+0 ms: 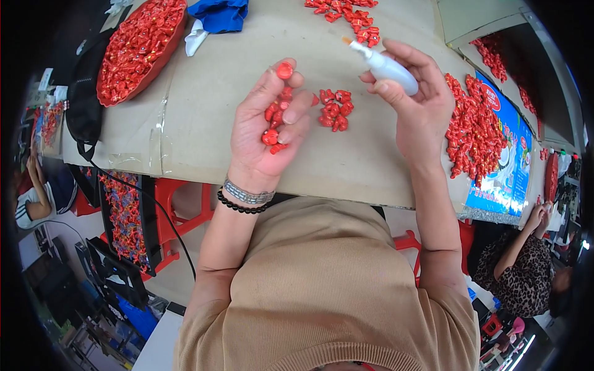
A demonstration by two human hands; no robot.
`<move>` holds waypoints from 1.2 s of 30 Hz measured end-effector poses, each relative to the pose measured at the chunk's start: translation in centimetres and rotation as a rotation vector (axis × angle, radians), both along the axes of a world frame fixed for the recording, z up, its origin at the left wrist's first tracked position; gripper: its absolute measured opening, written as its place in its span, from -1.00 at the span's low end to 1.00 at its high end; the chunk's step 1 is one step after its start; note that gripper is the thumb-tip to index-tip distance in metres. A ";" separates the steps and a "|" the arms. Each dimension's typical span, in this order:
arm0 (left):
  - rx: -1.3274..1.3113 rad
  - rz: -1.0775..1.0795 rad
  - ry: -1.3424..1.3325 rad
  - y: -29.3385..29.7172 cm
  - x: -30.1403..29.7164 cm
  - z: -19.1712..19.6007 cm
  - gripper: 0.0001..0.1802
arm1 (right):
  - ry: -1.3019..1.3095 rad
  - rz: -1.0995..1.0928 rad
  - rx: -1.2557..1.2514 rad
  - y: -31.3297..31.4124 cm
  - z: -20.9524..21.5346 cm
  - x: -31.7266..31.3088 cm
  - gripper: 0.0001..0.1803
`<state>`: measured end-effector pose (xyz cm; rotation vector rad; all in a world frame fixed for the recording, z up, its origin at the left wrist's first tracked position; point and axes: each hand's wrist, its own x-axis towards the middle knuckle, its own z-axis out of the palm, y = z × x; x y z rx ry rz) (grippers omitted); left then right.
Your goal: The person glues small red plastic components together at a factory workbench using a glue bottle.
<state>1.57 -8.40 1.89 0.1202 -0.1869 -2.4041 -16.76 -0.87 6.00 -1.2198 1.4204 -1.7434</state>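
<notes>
My left hand (255, 127) is palm up with its fingers curled, pinching a small glossy red plastic piece (284, 70) between thumb and forefinger. More red pieces (272, 117) of the same kind lie in its palm, partly covered by the other fingers. My right hand (422, 102) grips a white squeeze bottle (394, 74); its narrow brownish tip points up and to the left, apart from the red pieces. On the table between my hands sits a small cluster of red figure-like pieces (335, 111).
A red basin (140, 86) heaped with red pieces stands at the far left, near a blue cloth (220, 16). Another heap (475, 133) lies on a blue printed sheet (516, 157) at right; more pieces (352, 15) lie at the back. A co-worker (520, 266) sits at right.
</notes>
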 end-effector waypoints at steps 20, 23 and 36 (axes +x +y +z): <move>0.053 0.000 -0.086 1.2 2.0 0.6 -0.77 | 0.793 0.140 0.267 -0.6 -1.5 0.1 -0.75; 0.054 0.000 -0.099 1.7 2.2 0.6 -0.77 | 0.781 0.176 0.318 -0.5 -1.1 0.2 -0.71; -0.094 0.100 -0.358 3.7 1.1 1.5 -0.76 | 0.342 0.048 0.321 -0.3 -0.7 0.4 -0.82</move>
